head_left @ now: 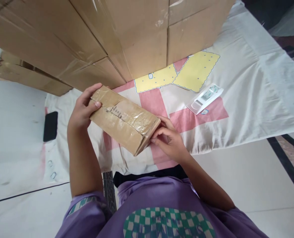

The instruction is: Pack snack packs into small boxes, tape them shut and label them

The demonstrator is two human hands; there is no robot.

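A small taped cardboard box (124, 117) with dark handwriting on its top is held tilted over the cloth. My left hand (83, 107) grips its far left end, thumb on top and fingers around the back. At the opposite end, my right hand (168, 137) has its fingers curled against the short side and corner; the fingertips are partly hidden. Beyond the box, yellow scalloped cards (198, 71) with blue dots lie on the cloth. A white packet with a greenish printed panel (205, 98) rests to the right of the box.
Large cardboard cartons (142, 39) stand stacked along the back of the table. A cream and pink cloth (248, 82) covers the table. A black phone (50, 126) lies at the left edge, and another carton (32, 74) juts out at the far left.
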